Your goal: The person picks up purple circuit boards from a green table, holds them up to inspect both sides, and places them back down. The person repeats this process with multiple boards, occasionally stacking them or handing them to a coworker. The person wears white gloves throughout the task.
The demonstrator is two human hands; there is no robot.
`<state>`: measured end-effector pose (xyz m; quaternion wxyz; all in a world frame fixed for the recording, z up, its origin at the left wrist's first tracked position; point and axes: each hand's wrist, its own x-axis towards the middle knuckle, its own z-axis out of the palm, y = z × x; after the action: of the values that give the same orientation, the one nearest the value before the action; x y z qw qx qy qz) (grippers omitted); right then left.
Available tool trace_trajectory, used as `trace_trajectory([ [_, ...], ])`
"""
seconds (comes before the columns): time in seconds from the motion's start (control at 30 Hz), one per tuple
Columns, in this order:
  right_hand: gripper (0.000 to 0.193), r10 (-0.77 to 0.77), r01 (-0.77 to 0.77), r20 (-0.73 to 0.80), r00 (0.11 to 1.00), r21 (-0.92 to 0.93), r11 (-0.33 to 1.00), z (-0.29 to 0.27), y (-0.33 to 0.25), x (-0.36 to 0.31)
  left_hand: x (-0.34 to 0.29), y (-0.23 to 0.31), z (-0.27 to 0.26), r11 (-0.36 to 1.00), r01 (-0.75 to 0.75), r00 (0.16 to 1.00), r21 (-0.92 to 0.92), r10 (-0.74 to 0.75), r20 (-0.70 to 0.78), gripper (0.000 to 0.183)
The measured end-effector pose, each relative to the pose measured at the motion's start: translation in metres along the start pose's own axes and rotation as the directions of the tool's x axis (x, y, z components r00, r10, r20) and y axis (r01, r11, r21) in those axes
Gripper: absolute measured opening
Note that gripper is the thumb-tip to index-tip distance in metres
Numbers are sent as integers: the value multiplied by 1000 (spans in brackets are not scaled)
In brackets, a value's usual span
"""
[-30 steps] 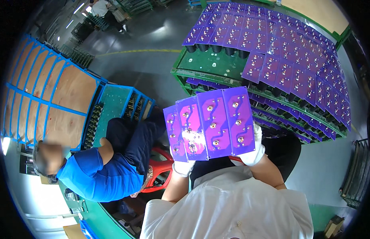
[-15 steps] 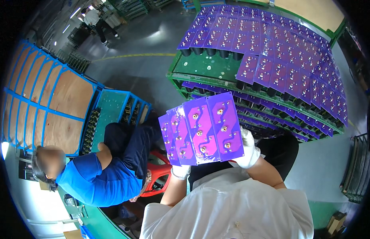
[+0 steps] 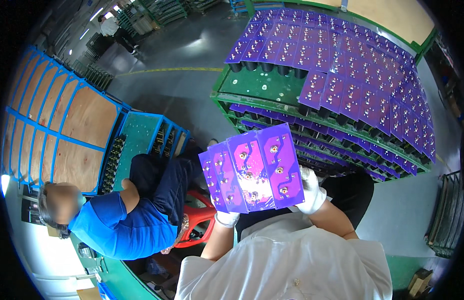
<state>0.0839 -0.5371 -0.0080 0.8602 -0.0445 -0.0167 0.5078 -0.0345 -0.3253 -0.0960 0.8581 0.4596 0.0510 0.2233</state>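
A grey factory floor spreads beneath us. Nearest, at six o'clock, our white shirt fills the lower edge. Just above it, both gloved hands hold up a purple circuit board at the centre: our left hand grips its lower edge at seven o'clock, our right hand clasps its right edge at four o'clock, fingers closed on it. At eight o'clock a person in blue sits on a red stool. Further off, at one o'clock, green racks carry rows of purple boards. At ten o'clock stands a blue-framed wooden pallet.
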Motion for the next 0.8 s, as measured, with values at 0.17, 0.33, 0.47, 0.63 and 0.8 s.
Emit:
trace_trajectory([
  [0.17,45,-108,101,-19,994,-239,966,-1,0,-8,-4,2,4,809,-173,984,562,117,136,38],
  [0.33,37,-132,127,-47,990,-92,988,11,0,-3,1,12,8,738,-103,995,667,85,60,47],
  [0.47,37,-84,81,-104,991,-36,996,18,-2,15,11,15,8,994,-30,999,105,33,-31,44],
  [0.63,33,30,-18,-125,992,99,995,23,-1,24,6,10,18,939,-9,998,-345,32,62,41],
  [0.8,39,200,-149,-125,972,334,931,21,-1,46,7,11,5,985,-126,987,115,136,-84,40],
])
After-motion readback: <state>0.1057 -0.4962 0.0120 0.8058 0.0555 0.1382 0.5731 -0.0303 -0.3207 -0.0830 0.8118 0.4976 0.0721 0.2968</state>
